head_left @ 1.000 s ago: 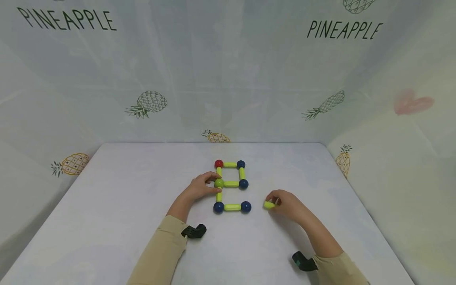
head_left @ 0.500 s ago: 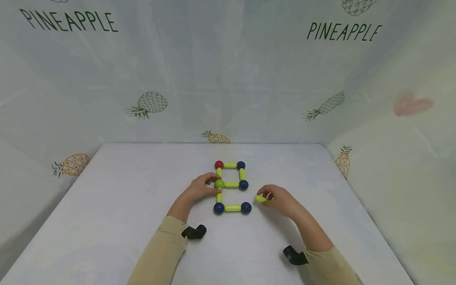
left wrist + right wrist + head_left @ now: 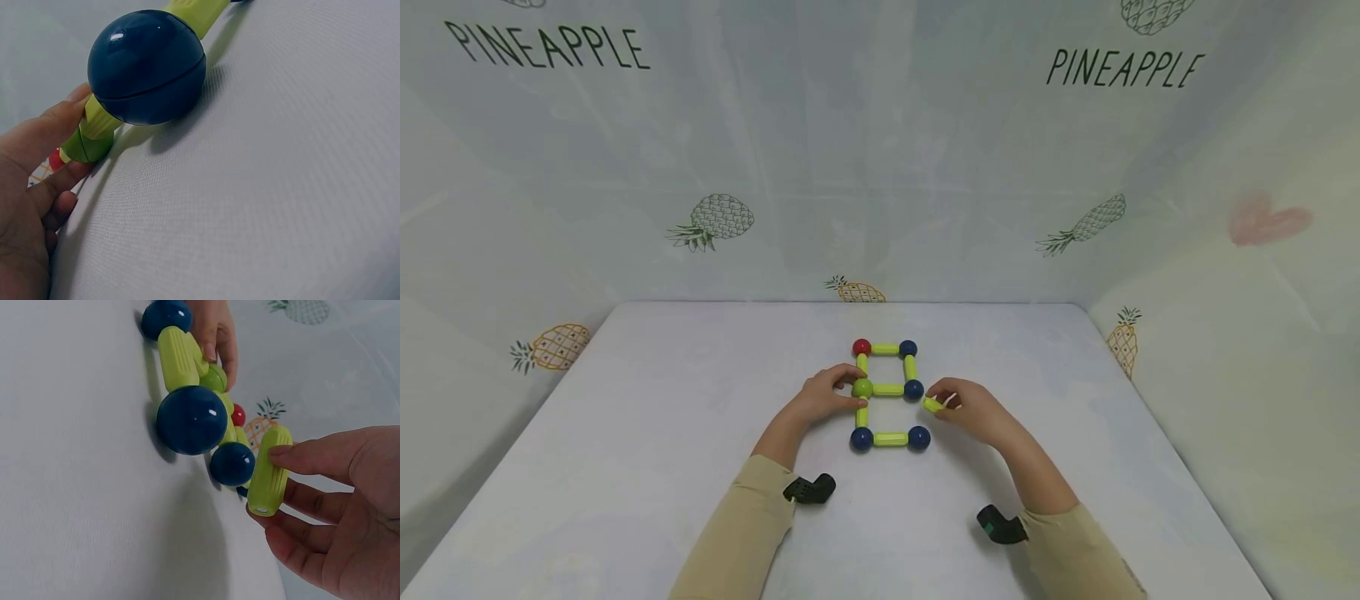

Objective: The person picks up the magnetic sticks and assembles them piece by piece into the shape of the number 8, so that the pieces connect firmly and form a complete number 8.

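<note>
On the table lies a figure of yellow-green magnetic rods and balls: a square above, three sides of another below. Its red ball [image 3: 862, 347] sits at the far left corner, a green ball [image 3: 862, 388] midway down the left side. My left hand [image 3: 820, 396] holds the figure at the green ball between thumb and fingers. My right hand [image 3: 973, 408] pinches a loose yellow-green magnetic rod [image 3: 270, 472], raised off the table. In the head view that rod is just right of the middle blue ball [image 3: 913, 390], above the near right blue ball [image 3: 919, 438].
The white table [image 3: 700, 350] is backed by a pale curtain [image 3: 880, 150] printed with pineapples. A black wrist camera [image 3: 810, 489] sits at the left cuff, another black wrist camera [image 3: 1000, 525] at the right cuff.
My right hand has moved left and away from me with the rod, closer to the figure's right side. My left hand and the figure have stayed in place.
</note>
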A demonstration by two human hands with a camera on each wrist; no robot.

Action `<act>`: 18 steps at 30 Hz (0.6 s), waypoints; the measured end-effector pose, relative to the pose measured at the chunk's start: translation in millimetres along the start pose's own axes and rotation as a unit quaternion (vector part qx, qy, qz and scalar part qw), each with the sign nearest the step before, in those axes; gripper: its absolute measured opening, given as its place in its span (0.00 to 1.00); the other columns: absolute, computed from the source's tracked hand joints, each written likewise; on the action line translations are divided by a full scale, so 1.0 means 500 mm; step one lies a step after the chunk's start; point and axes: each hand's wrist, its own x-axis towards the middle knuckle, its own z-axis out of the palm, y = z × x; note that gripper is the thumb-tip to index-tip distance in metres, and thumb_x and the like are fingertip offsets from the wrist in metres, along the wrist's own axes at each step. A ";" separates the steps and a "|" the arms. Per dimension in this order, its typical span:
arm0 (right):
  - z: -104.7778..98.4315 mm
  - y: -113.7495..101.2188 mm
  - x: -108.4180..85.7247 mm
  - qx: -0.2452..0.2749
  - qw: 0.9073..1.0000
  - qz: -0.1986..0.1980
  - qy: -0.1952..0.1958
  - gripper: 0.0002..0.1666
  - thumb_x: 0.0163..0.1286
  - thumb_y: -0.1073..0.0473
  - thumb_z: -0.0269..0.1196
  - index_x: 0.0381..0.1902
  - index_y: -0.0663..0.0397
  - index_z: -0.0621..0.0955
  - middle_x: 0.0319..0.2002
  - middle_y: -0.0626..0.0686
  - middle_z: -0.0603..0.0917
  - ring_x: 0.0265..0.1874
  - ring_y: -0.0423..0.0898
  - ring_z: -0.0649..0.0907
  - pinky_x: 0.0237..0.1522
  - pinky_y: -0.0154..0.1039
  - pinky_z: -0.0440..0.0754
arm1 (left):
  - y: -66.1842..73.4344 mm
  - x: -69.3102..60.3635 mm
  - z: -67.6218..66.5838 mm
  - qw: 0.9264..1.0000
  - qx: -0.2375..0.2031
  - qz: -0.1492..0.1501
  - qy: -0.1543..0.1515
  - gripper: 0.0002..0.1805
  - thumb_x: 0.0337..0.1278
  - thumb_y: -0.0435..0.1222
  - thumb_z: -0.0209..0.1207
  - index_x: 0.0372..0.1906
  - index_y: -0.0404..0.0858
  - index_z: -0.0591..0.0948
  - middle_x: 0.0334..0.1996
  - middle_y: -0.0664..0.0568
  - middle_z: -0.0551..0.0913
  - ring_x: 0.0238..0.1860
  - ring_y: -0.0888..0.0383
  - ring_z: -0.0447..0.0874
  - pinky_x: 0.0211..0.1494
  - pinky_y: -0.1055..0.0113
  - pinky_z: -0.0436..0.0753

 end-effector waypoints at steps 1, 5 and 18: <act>0.001 -0.002 0.001 0.003 1.000 0.000 0.002 0.15 0.65 0.65 0.66 0.50 0.50 0.82 0.41 0.48 0.81 0.42 0.47 0.78 0.42 0.42 0.80 | -0.001 0.000 0.000 1.000 0.000 0.001 0.000 0.25 0.49 0.44 0.73 0.54 0.51 0.80 0.52 0.57 0.81 0.55 0.51 0.72 0.60 0.52 0.70; 0.005 -0.006 0.008 0.015 1.000 -0.004 0.009 0.15 0.65 0.65 0.65 0.51 0.51 0.82 0.42 0.50 0.81 0.42 0.48 0.79 0.42 0.43 0.80 | -0.004 0.002 0.000 1.000 0.000 0.004 0.000 0.25 0.48 0.44 0.73 0.54 0.51 0.80 0.52 0.57 0.81 0.55 0.52 0.72 0.60 0.52 0.70; 0.024 -0.010 0.024 0.052 0.998 0.010 0.021 0.18 0.68 0.65 0.62 0.56 0.54 0.80 0.44 0.54 0.81 0.39 0.48 0.82 0.38 0.42 0.82 | -0.007 0.003 0.001 1.000 0.004 0.003 0.002 0.25 0.48 0.45 0.73 0.54 0.52 0.80 0.51 0.57 0.81 0.54 0.52 0.71 0.59 0.52 0.70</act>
